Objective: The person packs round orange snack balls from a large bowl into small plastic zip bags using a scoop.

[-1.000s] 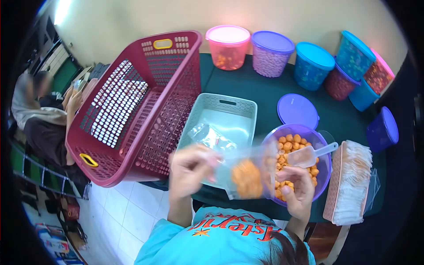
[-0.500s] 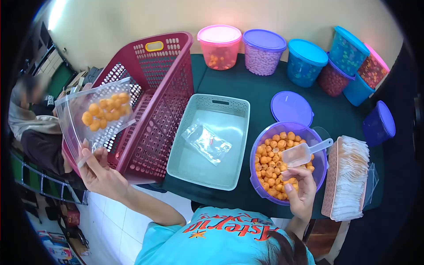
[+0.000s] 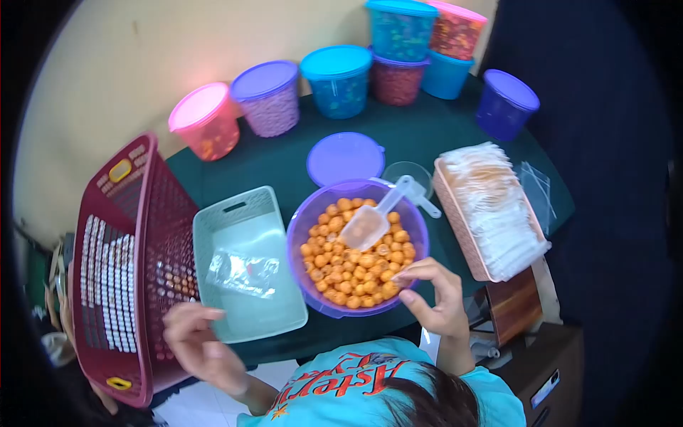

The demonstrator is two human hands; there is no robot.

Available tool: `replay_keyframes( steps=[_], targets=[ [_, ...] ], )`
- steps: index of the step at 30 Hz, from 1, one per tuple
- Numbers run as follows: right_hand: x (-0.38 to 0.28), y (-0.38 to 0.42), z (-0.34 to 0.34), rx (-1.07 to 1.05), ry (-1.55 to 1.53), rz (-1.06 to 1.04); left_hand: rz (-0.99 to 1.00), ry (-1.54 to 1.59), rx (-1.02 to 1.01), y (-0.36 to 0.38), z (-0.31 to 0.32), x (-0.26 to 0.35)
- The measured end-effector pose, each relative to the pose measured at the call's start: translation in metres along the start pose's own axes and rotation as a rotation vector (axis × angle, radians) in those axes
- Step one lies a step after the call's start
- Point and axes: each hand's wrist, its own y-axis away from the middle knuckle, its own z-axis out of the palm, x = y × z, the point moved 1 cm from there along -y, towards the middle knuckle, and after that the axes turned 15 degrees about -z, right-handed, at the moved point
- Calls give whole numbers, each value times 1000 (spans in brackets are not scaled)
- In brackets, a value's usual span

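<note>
My left hand (image 3: 206, 347) is over the near edge between the maroon basket (image 3: 146, 285) and the green tray (image 3: 249, 327), fingers apart and nothing in them. Inside the tray lies a clear plastic packet (image 3: 244, 272). A purple tub (image 3: 295, 249) holds many round orange snacks (image 3: 348, 277), and a clear scoop (image 3: 366, 228) rests on top of them. At the tub's lower right rim is my right hand (image 3: 434, 295), thumb and fingertips apart, holding nothing. To the right, a pink basket (image 3: 459, 228) is packed with white plastic bags (image 3: 491, 206).
A purple lid (image 3: 346, 159) and a clear round lid (image 3: 409, 174) lie behind the tub. Lidded tubs, pink (image 3: 206, 121), purple (image 3: 267, 99) and blue (image 3: 336, 82), line the back. Clear sheets (image 3: 537, 192) lie at right. Part of a person's hand (image 3: 65, 313) shows far left.
The view has swung right. The bag of orange snacks has left my left hand and is no longer distinguishable. My left hand has come back toward the tray. My right hand remains near the tub.
</note>
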Motion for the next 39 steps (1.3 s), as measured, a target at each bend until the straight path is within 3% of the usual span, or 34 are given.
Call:
replay_keyframes(
  steps=[1, 3, 5, 8, 11, 13, 14, 16, 19, 21, 23, 25, 27, 30, 31, 33, 35, 37, 38, 39],
  targets=[
    [-1, -1, -10, 22, 65, -14, 4, 55, -224, 5, 19, 1],
    [6, 3, -33, 260, 209, 73, -232, 264, -487, 20, 54, 3],
    [22, 1, -67, 361, 448, 149, -221, 205, -753, 24, 76, -1],
    [88, -6, -131, 163, 742, 114, -221, 207, -921, 29, 94, -8],
    [157, -12, -174, 33, 825, 94, -252, 238, -959, 33, 105, -10],
    [179, -21, -188, -79, 1070, 28, -268, 260, -974, 37, 110, -13],
    [187, -23, -193, -82, 1069, 19, -295, 277, -990, 39, 112, -14],
    [200, -24, -199, -297, 1177, 308, -293, 275, -1013, 40, 116, -10],
    [220, -16, -206, -344, 1245, 219, -298, 269, -1051, 40, 113, -10],
    [225, -15, -215, -463, 1275, 325, -256, 312, -1136, 40, 108, -8],
    [204, -24, -213, -575, 1311, 232, -259, 327, -1158, 38, 101, -8],
    [206, -23, -218, -491, 1143, 300, -269, 351, -1122, 39, 94, -13],
    [205, -16, -224, -385, 1026, 175, -284, 358, -1080, 36, 85, -13],
    [202, -16, -234, -430, 1030, 129, -292, 370, -994, 35, 71, -16],
    [189, -22, -227, -337, 935, 158, -279, 357, -959, 36, 68, -17],
    [139, -47, -198, -363, 933, 166, -284, 359, -902, 38, 60, -19],
    [95, -55, -163, 77, 895, 0, -290, 335, -842, 39, 50, -19],
    [68, -47, -137, 553, 658, -102, -340, 345, -782, 39, 43, -20],
    [51, -45, -114, 791, 442, -80, -363, 376, -733, 40, 41, -22],
    [29, -44, -81, 887, 347, -42, -415, 438, -674, 42, 40, -23]
  ],
)
